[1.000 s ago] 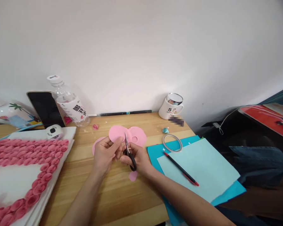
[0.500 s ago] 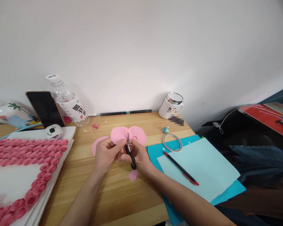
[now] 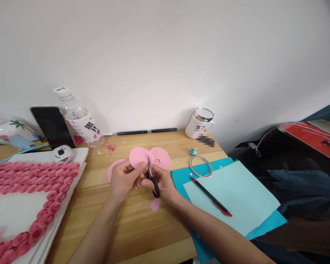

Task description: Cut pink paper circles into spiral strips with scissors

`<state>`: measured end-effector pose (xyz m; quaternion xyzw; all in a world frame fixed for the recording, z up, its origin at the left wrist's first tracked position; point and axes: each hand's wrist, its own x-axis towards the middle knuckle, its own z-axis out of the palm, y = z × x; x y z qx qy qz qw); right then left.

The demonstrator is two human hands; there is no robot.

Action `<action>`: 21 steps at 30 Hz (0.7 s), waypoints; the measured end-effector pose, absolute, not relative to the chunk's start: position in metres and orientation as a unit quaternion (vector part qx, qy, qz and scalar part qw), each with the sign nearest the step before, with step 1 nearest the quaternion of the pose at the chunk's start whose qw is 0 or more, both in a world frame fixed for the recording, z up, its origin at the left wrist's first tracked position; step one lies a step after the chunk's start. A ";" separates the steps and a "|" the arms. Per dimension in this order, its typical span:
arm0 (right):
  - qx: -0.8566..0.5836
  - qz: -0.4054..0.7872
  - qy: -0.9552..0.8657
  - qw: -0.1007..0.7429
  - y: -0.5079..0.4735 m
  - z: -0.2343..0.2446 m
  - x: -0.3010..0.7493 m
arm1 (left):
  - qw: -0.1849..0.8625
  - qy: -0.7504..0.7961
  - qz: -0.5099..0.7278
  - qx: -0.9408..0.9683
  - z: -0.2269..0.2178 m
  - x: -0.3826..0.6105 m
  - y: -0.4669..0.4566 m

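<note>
My left hand (image 3: pixel 124 179) is closed on the lower edge of a round pink paper piece (image 3: pixel 139 157), thumb on top. In my right hand (image 3: pixel 162 182) is a pair of scissors with black handles (image 3: pixel 155 187); the blades point away from me and lie over the right side of that pink paper. More pink paper circles lie on the table, one (image 3: pixel 162 157) behind and to the right, another (image 3: pixel 113 169) partly hidden by my left hand. A small pink scrap (image 3: pixel 155 205) rests just below my right hand.
On the left is a white board (image 3: pixel 13 209) edged with rolled pink paper roses, near a water bottle (image 3: pixel 84 123) and a phone (image 3: pixel 52 126). To the right are blue paper sheets (image 3: pixel 231 198), a pen (image 3: pixel 211 197), a tape roll (image 3: pixel 200 167) and a white mug (image 3: pixel 196 125).
Almost nothing differs. Both hands, the scissors and the pink paper keep nearly the same place, with only a very slight shift of the blades.
</note>
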<state>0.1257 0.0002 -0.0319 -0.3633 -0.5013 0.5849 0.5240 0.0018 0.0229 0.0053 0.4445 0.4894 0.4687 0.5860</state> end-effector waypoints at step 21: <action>-0.377 0.621 -0.461 0.509 -0.001 -0.026 0.126 | 0.575 0.484 0.479 0.454 0.006 0.002 0.023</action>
